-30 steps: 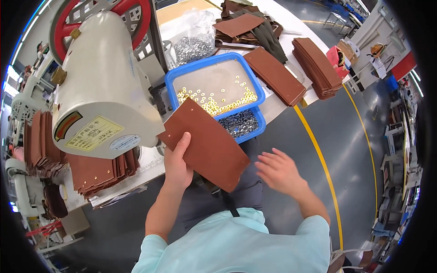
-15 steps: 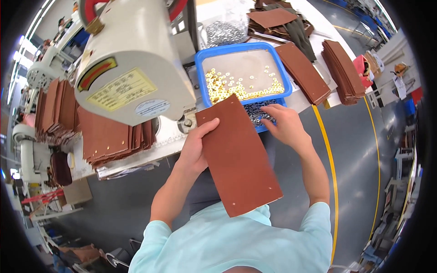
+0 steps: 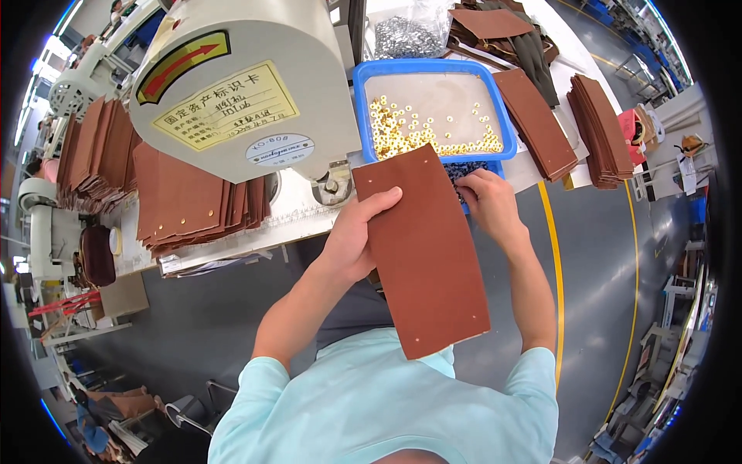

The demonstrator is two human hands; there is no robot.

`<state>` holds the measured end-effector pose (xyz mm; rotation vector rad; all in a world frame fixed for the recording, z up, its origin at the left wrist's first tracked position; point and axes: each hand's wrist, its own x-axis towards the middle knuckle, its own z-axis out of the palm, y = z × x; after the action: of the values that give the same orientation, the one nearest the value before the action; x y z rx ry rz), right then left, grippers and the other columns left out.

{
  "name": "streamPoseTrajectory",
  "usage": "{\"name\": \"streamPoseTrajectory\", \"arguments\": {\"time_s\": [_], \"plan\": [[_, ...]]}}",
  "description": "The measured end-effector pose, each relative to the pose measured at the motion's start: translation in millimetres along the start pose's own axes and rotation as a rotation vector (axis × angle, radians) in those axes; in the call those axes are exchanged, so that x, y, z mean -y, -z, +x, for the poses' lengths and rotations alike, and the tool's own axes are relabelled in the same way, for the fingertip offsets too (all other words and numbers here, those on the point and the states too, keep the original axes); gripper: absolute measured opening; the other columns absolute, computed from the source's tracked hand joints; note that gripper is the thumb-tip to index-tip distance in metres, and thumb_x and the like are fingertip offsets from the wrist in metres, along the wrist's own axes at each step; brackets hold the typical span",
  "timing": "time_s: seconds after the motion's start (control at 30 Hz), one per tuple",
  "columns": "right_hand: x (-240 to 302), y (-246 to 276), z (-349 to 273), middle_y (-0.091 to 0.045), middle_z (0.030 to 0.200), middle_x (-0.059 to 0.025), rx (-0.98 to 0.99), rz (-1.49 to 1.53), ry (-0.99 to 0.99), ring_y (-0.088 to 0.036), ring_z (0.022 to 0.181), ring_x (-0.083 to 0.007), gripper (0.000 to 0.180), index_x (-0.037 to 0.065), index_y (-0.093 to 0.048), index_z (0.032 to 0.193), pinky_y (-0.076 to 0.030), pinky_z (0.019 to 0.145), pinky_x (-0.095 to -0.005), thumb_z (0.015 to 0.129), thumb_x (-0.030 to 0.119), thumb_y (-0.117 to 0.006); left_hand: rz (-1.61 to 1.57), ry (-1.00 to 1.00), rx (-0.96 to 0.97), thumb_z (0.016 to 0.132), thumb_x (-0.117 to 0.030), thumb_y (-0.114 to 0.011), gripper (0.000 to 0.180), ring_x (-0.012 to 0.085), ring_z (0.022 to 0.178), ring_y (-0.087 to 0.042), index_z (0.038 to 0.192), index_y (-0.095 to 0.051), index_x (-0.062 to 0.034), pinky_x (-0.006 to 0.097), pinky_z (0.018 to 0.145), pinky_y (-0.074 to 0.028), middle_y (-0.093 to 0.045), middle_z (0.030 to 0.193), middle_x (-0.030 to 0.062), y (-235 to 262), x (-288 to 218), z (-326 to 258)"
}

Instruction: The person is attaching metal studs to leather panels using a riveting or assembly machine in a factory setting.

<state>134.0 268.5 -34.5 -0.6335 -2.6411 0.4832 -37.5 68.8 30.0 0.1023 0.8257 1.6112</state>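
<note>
My left hand [image 3: 357,236] grips a long reddish-brown leather panel [image 3: 425,255] by its left edge, thumb on top and fingers underneath. Small holes show near the panel's corners. My right hand [image 3: 493,203] reaches over a tray of small dark metal parts [image 3: 461,168], its fingers drawn together in a pinch; whatever is between them is too small to make out. Part of that tray is hidden behind the panel and the hand. Just beyond it lies a blue-rimmed tray [image 3: 506,116] holding scattered gold-coloured ring-shaped fasteners [image 3: 398,127].
A large pale machine head [image 3: 247,93] overhangs the table at left. Stacks of brown leather panels [image 3: 182,193] sit beside it, with more panel stacks [image 3: 599,131] at right. A clear bag of silver parts [image 3: 406,37] lies at the back. Yellow lines [image 3: 553,255] cross the grey floor.
My right hand's fingers have closed from spread to pinched over the dark parts. The view has shifted, and the leather panel stays in my left hand, slightly turned.
</note>
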Motion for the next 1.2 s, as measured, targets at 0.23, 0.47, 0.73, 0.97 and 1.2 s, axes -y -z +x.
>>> {"name": "streamPoseTrajectory", "arguments": {"time_s": [0.23, 0.47, 0.73, 0.97, 1.2], "plan": [[5, 5, 5, -0.068, 0.088, -0.0071, -0.03, 0.036, -0.007, -0.066, 0.084, -0.0273, 0.009, 0.007, -0.072, 0.092, -0.053, 0.072, -0.04, 0.083, 0.007, -0.072, 0.157, -0.083, -0.079, 0.097, -0.018, -0.064, 0.038, 0.02, 0.105, -0.066, 0.129, -0.053, -0.0003, 0.034, 0.088, -0.056, -0.065, 0.117, 0.0095, 0, 1, -7], [-18, 28, 75, -0.071, 0.11, -0.0146, -0.293, -0.027, 0.03, -0.068, 0.101, -0.0291, 0.021, 0.003, -0.072, 0.106, -0.056, 0.085, -0.0368, 0.087, 0.012, -0.07, 0.227, -0.101, -0.052, 0.097, -0.019, -0.065, 0.036, 0.019, 0.106, -0.066, 0.126, -0.056, 0.0001, 0.034, 0.085, -0.057, -0.065, 0.12, 0.0101, 6, 3, -6], [33, 55, 37, -0.072, 0.085, -0.0114, 0.163, 0.842, -0.353, -0.068, 0.066, -0.0171, 0.032, -0.002, -0.072, 0.099, -0.052, 0.059, -0.0279, 0.094, 0.028, -0.062, 0.01, -0.034, -0.071, 0.1, -0.025, -0.059, 0.036, 0.0187, 0.107, -0.065, 0.129, -0.054, -0.0028, 0.035, 0.086, -0.057, -0.064, 0.119, 0.0085, 21, 7, -10], [68, 74, -49, -0.071, 0.081, -0.0042, 0.378, 1.186, -0.49, -0.063, 0.071, -0.0038, 0.015, -0.005, -0.071, 0.093, -0.051, 0.061, -0.0202, 0.093, 0.01, -0.068, 0.048, -0.099, -0.086, 0.093, -0.011, -0.067, 0.043, 0.0202, 0.115, -0.061, 0.132, -0.049, -0.0022, 0.037, 0.096, -0.052, -0.06, 0.127, 0.0092, -4, 16, -15], [72, 86, -66, -0.071, 0.076, -0.0054, 0.098, 1.196, -0.603, -0.064, 0.066, -0.0052, 0.017, -0.006, -0.071, 0.092, -0.051, 0.057, -0.0207, 0.094, 0.009, -0.064, 0.285, 0.001, 0.175, 0.084, -0.002, -0.076, 0.053, 0.0178, 0.117, -0.06, 0.13, -0.049, 0.0018, 0.035, 0.098, -0.051, -0.06, 0.126, 0.0115, -17, 68, -43]]}}
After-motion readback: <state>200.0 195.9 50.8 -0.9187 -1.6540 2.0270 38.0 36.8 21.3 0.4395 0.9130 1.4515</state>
